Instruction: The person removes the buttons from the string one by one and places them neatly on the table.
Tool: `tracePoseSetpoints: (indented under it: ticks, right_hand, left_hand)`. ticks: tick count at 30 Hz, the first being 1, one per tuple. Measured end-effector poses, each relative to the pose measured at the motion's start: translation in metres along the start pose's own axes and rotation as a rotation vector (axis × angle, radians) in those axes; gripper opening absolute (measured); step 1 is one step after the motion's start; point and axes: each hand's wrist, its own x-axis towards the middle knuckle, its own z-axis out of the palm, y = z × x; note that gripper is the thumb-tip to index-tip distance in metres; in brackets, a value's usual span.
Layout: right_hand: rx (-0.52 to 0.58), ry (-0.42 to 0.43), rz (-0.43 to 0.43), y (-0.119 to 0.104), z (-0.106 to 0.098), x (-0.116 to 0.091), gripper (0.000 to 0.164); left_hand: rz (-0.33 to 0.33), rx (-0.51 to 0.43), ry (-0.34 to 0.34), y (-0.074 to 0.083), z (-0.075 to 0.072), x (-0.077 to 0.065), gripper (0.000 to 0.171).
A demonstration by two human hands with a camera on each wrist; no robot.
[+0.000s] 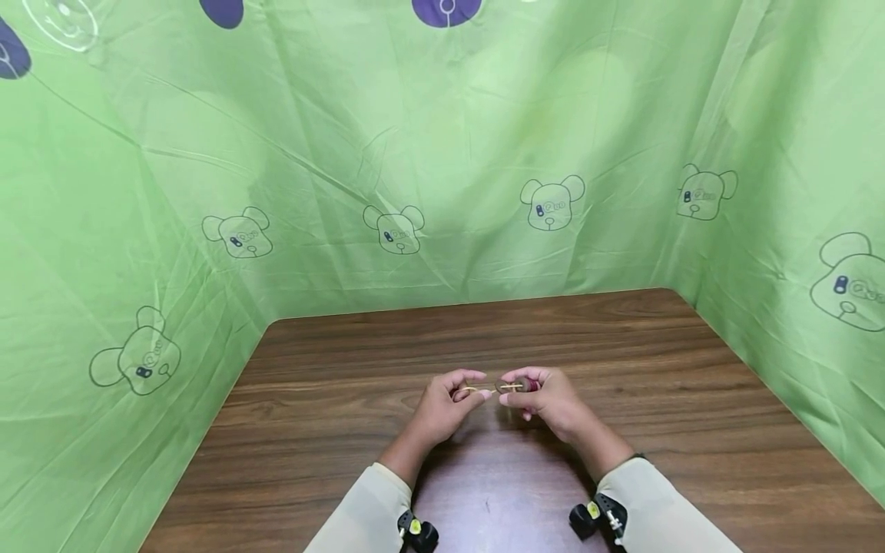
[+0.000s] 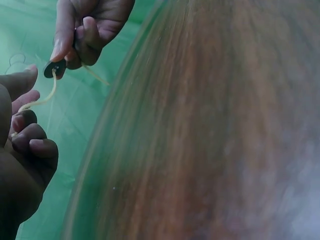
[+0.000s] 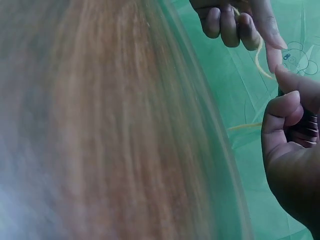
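Observation:
Above the middle of the table, my two hands face each other. My right hand [image 1: 556, 405] grips a small spool-like piece with a dark red part [image 1: 533, 385] by the fingers. In the left wrist view its end is a dark round disc [image 2: 49, 69] with a hole, and a pale yellow cord [image 2: 52, 92] comes out of it. That cord runs into my left hand [image 1: 441, 408], whose fingers hold it. A dark ridged body [image 3: 304, 134] shows inside my right hand in the right wrist view. Another length of cord [image 3: 245, 126] hangs out below that hand.
A brown wood-grain table [image 1: 332, 369] lies under the hands. Green cloth [image 1: 456, 138] printed with bear heads hangs around its back and sides. Each cuff carries a small black camera mount, such as the left mount [image 1: 418, 532].

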Motion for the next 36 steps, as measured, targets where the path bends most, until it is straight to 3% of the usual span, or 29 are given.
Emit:
tracePoseSetpoints:
  ticks: [5,9,14,20,36]
  right_hand:
    - [-0.02,-0.025,-0.009,0.002,0.0018,-0.0003,0.045]
    - [-0.04,-0.042,-0.022,0.002,0.0021,-0.0015,0.045]
    - [-0.071,-0.058,-0.032,-0.0001,0.0026,-0.003,0.042]
    - [-0.132,-0.061,-0.04,-0.004,0.0037,-0.005,0.037]
    - [-0.289,-0.103,-0.165,0.0037,0.0037,-0.0027,0.029]
  left_hand:
    - [0.054,0.073,0.028,0.002,0.0011,-0.002,0.035]
    - [0.053,0.144,0.069,0.0029,0.0004,-0.0035,0.037]
    - [0.084,0.155,0.087,0.0014,-0.0012,-0.0029,0.036]
    - [0.112,0.153,0.05,0.0008,-0.0025,-0.0027,0.028]
    - [0.074,0.101,-0.025,0.0,-0.0001,-0.0033,0.023]
